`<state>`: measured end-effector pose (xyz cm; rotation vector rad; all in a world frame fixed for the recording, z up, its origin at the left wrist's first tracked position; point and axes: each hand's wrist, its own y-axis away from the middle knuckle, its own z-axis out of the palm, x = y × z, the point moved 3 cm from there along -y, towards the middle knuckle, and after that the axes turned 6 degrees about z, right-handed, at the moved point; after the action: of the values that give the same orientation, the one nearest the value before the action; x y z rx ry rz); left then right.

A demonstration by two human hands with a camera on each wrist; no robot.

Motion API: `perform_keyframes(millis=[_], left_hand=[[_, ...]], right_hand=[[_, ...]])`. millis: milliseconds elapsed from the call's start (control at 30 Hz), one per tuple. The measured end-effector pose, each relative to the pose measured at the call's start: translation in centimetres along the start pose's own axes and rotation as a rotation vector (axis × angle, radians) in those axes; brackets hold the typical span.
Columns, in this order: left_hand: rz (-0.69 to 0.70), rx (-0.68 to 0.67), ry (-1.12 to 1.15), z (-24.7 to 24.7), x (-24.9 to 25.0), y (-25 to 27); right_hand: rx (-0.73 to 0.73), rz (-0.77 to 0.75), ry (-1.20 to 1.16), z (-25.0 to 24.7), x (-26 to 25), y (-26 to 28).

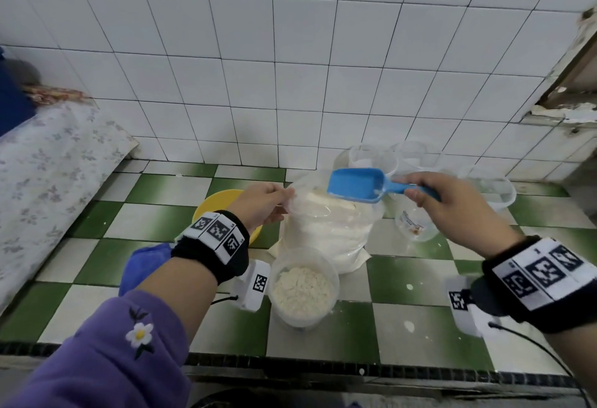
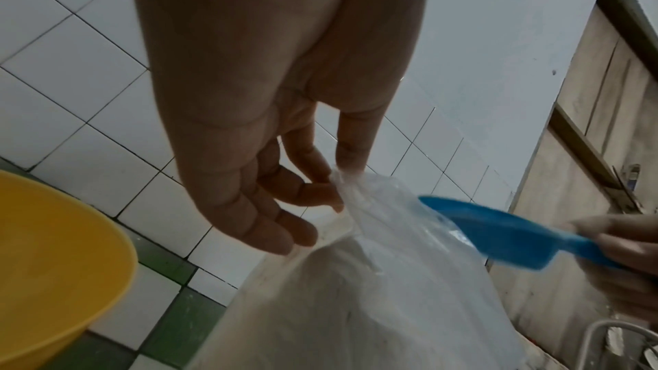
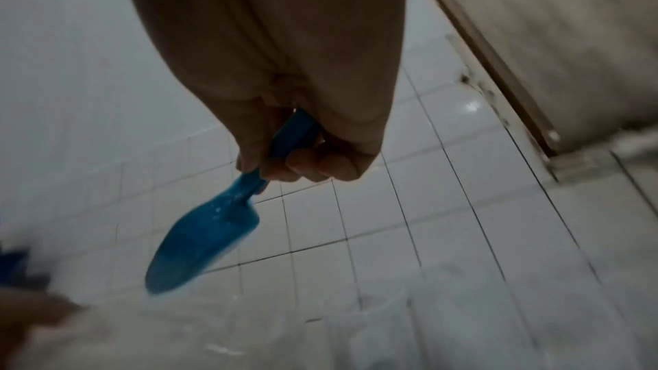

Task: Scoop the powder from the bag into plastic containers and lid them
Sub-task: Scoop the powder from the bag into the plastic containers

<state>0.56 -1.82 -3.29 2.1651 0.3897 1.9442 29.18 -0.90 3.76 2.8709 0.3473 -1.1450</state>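
A clear plastic bag [image 1: 329, 230] of white powder stands on the green-and-white tiled counter. My left hand [image 1: 263, 204] pinches the bag's upper left edge [image 2: 347, 187] between thumb and fingers. My right hand [image 1: 452, 204] grips the handle of a blue scoop [image 1: 355, 184], which hovers empty over the bag's mouth; the scoop [image 3: 206, 235] shows blurred in the right wrist view. In front of the bag stands an open plastic container [image 1: 303, 288] partly filled with powder.
A yellow bowl [image 1: 216, 207] sits left of the bag. Several empty clear containers [image 1: 416, 213] stand behind and to the right, near the tiled wall. A blue cloth [image 1: 142, 265] lies under my left forearm. Powder specks dot the counter.
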Motion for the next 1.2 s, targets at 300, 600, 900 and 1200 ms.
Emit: perform_keyframes(millis=[300,600,900,1200], left_hand=[[-0.061,-0.037,0.051,0.5,0.2,0.1],[-0.105,-0.089,0.061,0.8,-0.2,0.2],[-0.12,-0.108,0.054,0.9,-0.3,0.1],[-0.126,-0.088,0.052,0.7,-0.3,-0.2]], right_hand=[[-0.109,-0.383,1.113,5.0,-2.1,-2.2],[-0.364,-0.171,0.944,7.7,0.0,-3.9],[-0.38,-0.063,0.537,9.3,1.3,-4.6],[-0.397,0.084,0.201,9.3,2.0,-4.2]])
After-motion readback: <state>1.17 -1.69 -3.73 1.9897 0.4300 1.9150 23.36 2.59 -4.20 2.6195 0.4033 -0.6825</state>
